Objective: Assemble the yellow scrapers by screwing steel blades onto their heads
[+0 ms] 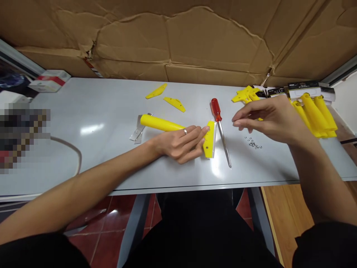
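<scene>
My left hand [181, 145] lies over a yellow scraper [163, 123], its fingers closed on the part where the handle meets the head. The scraper's yellow head, with a thin clear or metal edge along its right side, points right on the table. To its right is a screwdriver [220, 123] with a red handle, its metal shaft toward me. In the air above the table, my right hand [270, 117] is closed in a pinch; what its fingertips hold, if anything, is too small to make out. Below it lies a small pile of screws or nuts [253, 144].
Two loose yellow plates [174, 104] lie behind the scraper. Metal blades [137, 132] sit by the handle's end. More yellow plates [245, 94], yellow handles [316, 115] and black-and-white packages [304, 89] are at the right. Cardboard [167, 44] stands along the back; a white-red box [50, 80] is back left.
</scene>
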A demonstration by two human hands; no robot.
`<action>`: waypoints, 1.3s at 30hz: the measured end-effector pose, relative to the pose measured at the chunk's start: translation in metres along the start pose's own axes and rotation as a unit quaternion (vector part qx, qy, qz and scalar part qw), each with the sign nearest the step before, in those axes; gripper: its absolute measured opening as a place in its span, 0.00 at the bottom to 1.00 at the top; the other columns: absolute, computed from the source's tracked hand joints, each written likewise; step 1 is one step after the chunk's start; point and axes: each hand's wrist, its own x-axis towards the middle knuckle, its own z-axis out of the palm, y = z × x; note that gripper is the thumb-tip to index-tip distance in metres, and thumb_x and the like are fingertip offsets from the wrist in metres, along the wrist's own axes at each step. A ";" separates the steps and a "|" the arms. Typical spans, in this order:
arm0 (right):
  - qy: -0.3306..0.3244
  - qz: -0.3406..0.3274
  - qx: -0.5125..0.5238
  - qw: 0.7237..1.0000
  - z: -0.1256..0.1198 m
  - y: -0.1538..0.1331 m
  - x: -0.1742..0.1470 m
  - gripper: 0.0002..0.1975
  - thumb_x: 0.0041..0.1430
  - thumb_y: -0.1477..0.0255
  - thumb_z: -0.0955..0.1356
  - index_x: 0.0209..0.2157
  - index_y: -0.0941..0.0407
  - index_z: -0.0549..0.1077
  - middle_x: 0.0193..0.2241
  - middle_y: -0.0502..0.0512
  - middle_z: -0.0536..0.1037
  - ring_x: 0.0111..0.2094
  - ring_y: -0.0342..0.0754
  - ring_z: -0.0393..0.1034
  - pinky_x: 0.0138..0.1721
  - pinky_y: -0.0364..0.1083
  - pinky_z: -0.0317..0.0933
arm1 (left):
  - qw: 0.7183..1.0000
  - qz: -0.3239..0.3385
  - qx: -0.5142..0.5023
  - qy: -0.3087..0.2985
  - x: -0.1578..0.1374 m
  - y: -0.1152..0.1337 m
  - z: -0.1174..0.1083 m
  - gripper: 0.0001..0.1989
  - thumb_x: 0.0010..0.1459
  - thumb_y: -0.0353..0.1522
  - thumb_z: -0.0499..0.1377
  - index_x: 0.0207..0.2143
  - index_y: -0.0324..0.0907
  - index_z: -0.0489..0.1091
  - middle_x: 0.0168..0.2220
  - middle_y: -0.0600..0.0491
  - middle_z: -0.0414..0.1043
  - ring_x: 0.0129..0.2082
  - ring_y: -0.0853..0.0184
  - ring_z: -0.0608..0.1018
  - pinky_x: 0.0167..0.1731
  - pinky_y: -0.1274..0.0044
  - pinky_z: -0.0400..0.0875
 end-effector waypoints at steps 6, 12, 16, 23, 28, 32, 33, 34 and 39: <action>-0.011 -0.119 0.018 0.993 0.038 -0.005 0.040 0.24 0.57 0.46 0.78 0.35 0.54 0.87 0.46 0.57 0.80 0.47 0.42 0.74 0.46 0.44 0.69 | 1.000 -0.013 0.009 -0.011 0.000 -0.002 -0.004 0.14 0.69 0.23 0.64 0.27 0.39 0.74 0.39 0.42 0.87 0.36 0.61 0.88 0.32 0.73 0.86; -0.023 -0.055 0.078 0.995 0.062 0.013 0.043 0.25 0.54 0.47 0.80 0.35 0.56 0.87 0.49 0.60 0.80 0.50 0.46 0.75 0.46 0.46 0.71 | 1.000 -0.002 0.019 -0.017 -0.006 -0.002 -0.004 0.13 0.70 0.22 0.61 0.31 0.39 0.78 0.36 0.51 0.81 0.38 0.63 0.87 0.31 0.72 0.85; 0.007 -0.048 0.118 0.992 0.070 0.014 0.039 0.24 0.54 0.49 0.80 0.35 0.57 0.87 0.48 0.60 0.80 0.50 0.45 0.75 0.44 0.43 0.71 | 0.999 -0.007 0.028 -0.016 -0.007 0.000 -0.001 0.12 0.71 0.23 0.59 0.33 0.38 0.79 0.35 0.51 0.79 0.38 0.62 0.86 0.32 0.71 0.84; 0.019 -0.001 0.130 0.991 0.075 0.006 0.036 0.23 0.53 0.51 0.81 0.33 0.59 0.84 0.43 0.59 0.81 0.45 0.43 0.75 0.41 0.42 0.69 | 0.999 0.002 0.041 -0.031 -0.004 0.000 -0.002 0.15 0.71 0.24 0.59 0.31 0.41 0.80 0.34 0.53 0.79 0.36 0.65 0.86 0.33 0.73 0.85; 0.074 0.021 0.088 0.993 0.078 0.000 0.029 0.23 0.54 0.52 0.80 0.34 0.59 0.85 0.48 0.61 0.81 0.51 0.47 0.76 0.38 0.41 0.69 | 0.999 0.002 0.033 -0.043 -0.008 0.003 0.001 0.13 0.72 0.26 0.59 0.34 0.41 0.81 0.35 0.52 0.80 0.39 0.62 0.87 0.36 0.70 0.87; 0.071 0.038 0.102 0.992 0.082 0.001 0.028 0.26 0.52 0.53 0.82 0.40 0.59 0.79 0.49 0.60 0.80 0.48 0.45 0.75 0.32 0.39 0.66 | 0.998 -0.029 -0.040 -0.044 -0.012 0.007 0.005 0.11 0.72 0.26 0.59 0.37 0.39 0.80 0.37 0.50 0.81 0.40 0.61 0.87 0.36 0.69 0.86; 0.058 0.049 0.131 0.988 0.083 0.003 0.029 0.29 0.50 0.54 0.82 0.44 0.58 0.77 0.47 0.59 0.80 0.43 0.43 0.75 0.30 0.39 0.66 | 0.998 -0.031 -0.046 -0.042 -0.013 0.007 0.005 0.12 0.72 0.26 0.59 0.36 0.40 0.80 0.36 0.51 0.81 0.40 0.61 0.87 0.35 0.69 0.86; 0.039 0.062 0.163 0.984 0.083 0.004 0.029 0.32 0.49 0.54 0.83 0.47 0.57 0.74 0.44 0.57 0.80 0.38 0.41 0.73 0.29 0.39 0.65 | 0.998 -0.028 -0.040 -0.039 -0.012 0.007 0.005 0.12 0.72 0.26 0.58 0.36 0.40 0.80 0.36 0.51 0.81 0.40 0.61 0.87 0.35 0.69 0.86; -0.037 0.097 0.240 0.965 0.076 0.009 0.031 0.35 0.47 0.53 0.84 0.48 0.56 0.72 0.31 0.51 0.77 0.28 0.39 0.70 0.27 0.41 0.67 | 1.000 -0.003 0.017 -0.023 -0.005 0.003 0.002 0.15 0.73 0.27 0.56 0.35 0.38 0.81 0.35 0.51 0.79 0.38 0.63 0.86 0.35 0.71 0.86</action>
